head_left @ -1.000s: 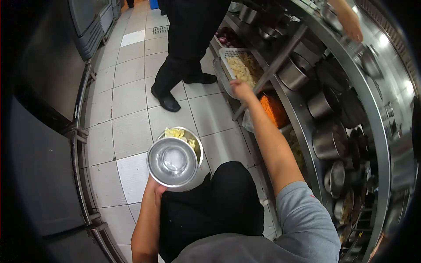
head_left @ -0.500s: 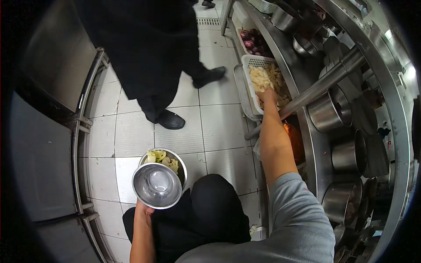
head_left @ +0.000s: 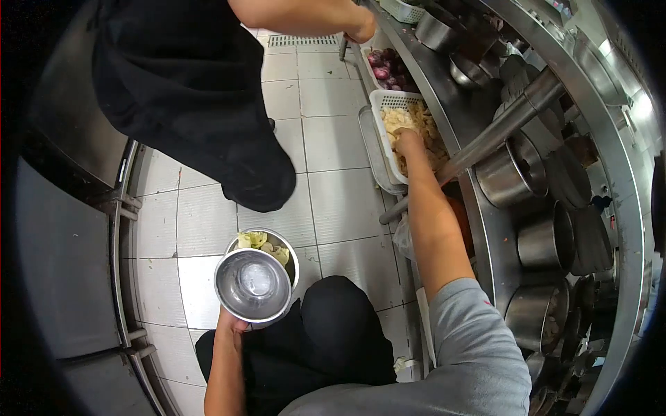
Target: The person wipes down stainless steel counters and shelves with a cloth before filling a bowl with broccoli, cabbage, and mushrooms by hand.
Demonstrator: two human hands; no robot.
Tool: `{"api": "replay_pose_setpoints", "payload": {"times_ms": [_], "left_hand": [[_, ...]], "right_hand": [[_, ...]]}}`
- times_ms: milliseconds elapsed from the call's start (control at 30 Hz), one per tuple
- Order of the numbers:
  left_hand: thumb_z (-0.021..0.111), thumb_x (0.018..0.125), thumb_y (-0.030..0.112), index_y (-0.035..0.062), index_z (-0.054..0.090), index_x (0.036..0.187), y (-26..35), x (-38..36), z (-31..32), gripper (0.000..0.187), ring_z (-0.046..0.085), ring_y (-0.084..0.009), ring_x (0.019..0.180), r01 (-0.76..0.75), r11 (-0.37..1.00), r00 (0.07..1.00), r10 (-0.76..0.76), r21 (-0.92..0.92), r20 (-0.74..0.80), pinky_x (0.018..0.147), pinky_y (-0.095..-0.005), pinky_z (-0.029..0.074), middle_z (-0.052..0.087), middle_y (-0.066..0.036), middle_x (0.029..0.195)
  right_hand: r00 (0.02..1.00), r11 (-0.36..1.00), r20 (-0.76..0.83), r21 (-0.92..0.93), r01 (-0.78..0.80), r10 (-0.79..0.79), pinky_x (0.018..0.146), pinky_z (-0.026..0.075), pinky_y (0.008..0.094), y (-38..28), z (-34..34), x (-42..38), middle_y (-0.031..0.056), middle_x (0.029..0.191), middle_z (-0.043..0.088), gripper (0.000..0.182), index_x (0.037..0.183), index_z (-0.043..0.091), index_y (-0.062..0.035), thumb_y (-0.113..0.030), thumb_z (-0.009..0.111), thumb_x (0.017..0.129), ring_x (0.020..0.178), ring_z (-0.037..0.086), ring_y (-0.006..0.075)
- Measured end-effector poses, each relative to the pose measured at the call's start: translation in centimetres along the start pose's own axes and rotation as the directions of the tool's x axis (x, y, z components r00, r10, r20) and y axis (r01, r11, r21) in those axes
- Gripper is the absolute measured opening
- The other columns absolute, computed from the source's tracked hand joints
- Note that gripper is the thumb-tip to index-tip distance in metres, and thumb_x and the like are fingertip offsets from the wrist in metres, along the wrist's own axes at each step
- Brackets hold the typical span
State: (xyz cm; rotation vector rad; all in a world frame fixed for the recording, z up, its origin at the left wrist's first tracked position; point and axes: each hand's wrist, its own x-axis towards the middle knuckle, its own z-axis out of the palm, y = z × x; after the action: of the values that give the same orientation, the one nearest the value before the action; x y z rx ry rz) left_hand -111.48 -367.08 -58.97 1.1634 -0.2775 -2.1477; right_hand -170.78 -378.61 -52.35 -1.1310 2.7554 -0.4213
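Note:
My left hand is closed under the metal bowls, holding an empty-looking steel bowl that overlaps a second bowl with cut greenish-white vegetables. My right arm reaches to the white perforated basket under the steel shelf. There my right hand is at the pale yellow cut pieces, its fingers bent together at their surface. Whether a piece is between those fingers is too small to tell.
A co-worker in black stands ahead, a bare arm reaching toward the shelf. Red onions lie behind the basket. A steel post and pots are at the right, steel cabinets at the left.
The co-worker has bent or stepped closer, and that person's arm now shows at the top. My right hand has shifted slightly up and left within the basket. My left hand still holds the bowls.

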Motion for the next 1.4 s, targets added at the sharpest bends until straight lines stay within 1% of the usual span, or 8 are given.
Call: {"api": "replay_pose_setpoints", "payload": {"times_ms": [467, 633, 733, 1200, 1233, 1267, 1333, 1400], "left_hand": [[0.052, 0.098, 0.032, 0.0027, 0.056, 0.125, -0.4, -0.2, 0.3, 0.040, 0.065, -0.0238, 0.104, -0.012, 0.998, 1.000, 0.012, 0.058, 0.001, 0.088, -0.0399, 0.057, 0.063, -0.013, 0.119], [0.051, 0.099, 0.028, 0.0012, 0.056, 0.125, 0.4, -1.1, 1.9, 0.038, 0.065, -0.0220, 0.103, 0.039, 0.997, 0.999, -0.039, 0.060, -0.012, 0.086, -0.0376, 0.057, 0.064, -0.012, 0.117], [0.051, 0.098, 0.028, 0.0011, 0.056, 0.124, -0.4, 0.2, -0.1, 0.038, 0.065, -0.0222, 0.103, -0.008, 0.999, 1.000, 0.008, 0.050, -0.010, 0.087, -0.0380, 0.057, 0.064, -0.012, 0.117], [0.051, 0.099, 0.029, 0.0028, 0.056, 0.125, -1.0, 0.3, -2.0, 0.038, 0.064, -0.0234, 0.104, -0.012, 1.000, 0.999, 0.012, -0.002, -0.046, 0.086, -0.0390, 0.057, 0.063, -0.011, 0.117], [0.052, 0.099, 0.028, 0.0025, 0.056, 0.124, -0.9, 0.2, -1.7, 0.036, 0.064, -0.0230, 0.104, -0.007, 1.000, 0.998, 0.007, -0.001, -0.060, 0.086, -0.0382, 0.057, 0.063, -0.012, 0.116], [0.052, 0.099, 0.028, 0.0025, 0.056, 0.124, -0.8, 0.0, -1.4, 0.036, 0.064, -0.0230, 0.104, -0.007, 1.000, 0.998, 0.006, -0.003, -0.062, 0.086, -0.0382, 0.057, 0.063, -0.012, 0.116], [0.052, 0.099, 0.025, 0.0019, 0.056, 0.125, -0.4, -0.2, -0.5, 0.035, 0.064, -0.0225, 0.104, 0.002, 1.000, 1.000, -0.002, 0.014, -0.021, 0.086, -0.0370, 0.057, 0.063, -0.012, 0.117], [0.053, 0.098, 0.024, 0.0017, 0.054, 0.128, -0.3, -0.5, 0.4, 0.037, 0.064, -0.0220, 0.105, -0.041, 0.999, 0.999, 0.041, 0.004, 0.015, 0.086, -0.0363, 0.058, 0.061, -0.013, 0.121]], "right_hand": [[0.974, 0.956, -0.088, 0.231, -0.182, 0.207, 0.092, 0.050, 0.0418, 0.4, 0.1, 0.7, 0.0237, 0.115, 0.065, 0.041, 0.116, 0.066, -0.0073, -0.017, 0.066, 0.076, 0.108, 0.062, 0.0365], [0.913, 0.916, 0.164, -0.225, -0.333, 0.373, 0.084, 0.052, 0.0419, 1.6, 0.3, 5.9, 0.0237, 0.107, 0.067, 0.036, 0.101, 0.068, -0.0027, -0.019, 0.076, 0.070, 0.096, 0.067, 0.0376], [0.993, 0.957, -0.117, 0.290, 0.015, 0.020, 0.085, 0.051, 0.0425, 2.3, 0.9, 4.0, 0.0227, 0.113, 0.063, 0.030, 0.103, 0.069, -0.0044, -0.019, 0.073, 0.077, 0.099, 0.064, 0.0367], [0.958, 0.986, -0.257, 0.136, -0.093, 0.126, 0.073, 0.053, 0.0399, 8.1, 7.9, 6.3, 0.0183, 0.103, 0.068, 0.026, 0.105, 0.065, -0.0035, -0.018, 0.065, 0.083, 0.088, 0.066, 0.0303], [0.901, 0.740, -0.241, 0.662, -0.119, 0.361, 0.064, 0.053, 0.0375, 6.3, 5.6, 4.1, 0.0134, 0.097, 0.068, 0.027, 0.109, 0.062, -0.0017, -0.020, 0.061, 0.089, 0.079, 0.066, 0.0229], [0.902, 0.741, -0.240, 0.661, -0.119, 0.359, 0.064, 0.053, 0.0375, 4.4, 3.9, 2.4, 0.0134, 0.097, 0.068, 0.027, 0.109, 0.062, -0.0017, -0.020, 0.061, 0.089, 0.079, 0.066, 0.0229], [0.858, -0.048, 0.060, 0.998, -0.041, 0.511, 0.059, 0.052, 0.0329, 1.1, 0.6, -0.9, 0.0097, 0.093, 0.068, 0.023, 0.109, 0.059, -0.0035, -0.020, 0.056, 0.093, 0.074, 0.065, 0.0181], [0.935, -0.141, 0.186, 0.979, -0.149, 0.303, 0.055, 0.049, 0.0304, -1.1, -2.5, -5.1, 0.0090, 0.092, 0.066, 0.020, 0.107, 0.058, -0.0046, -0.020, 0.055, 0.094, 0.074, 0.064, 0.0190]]}}
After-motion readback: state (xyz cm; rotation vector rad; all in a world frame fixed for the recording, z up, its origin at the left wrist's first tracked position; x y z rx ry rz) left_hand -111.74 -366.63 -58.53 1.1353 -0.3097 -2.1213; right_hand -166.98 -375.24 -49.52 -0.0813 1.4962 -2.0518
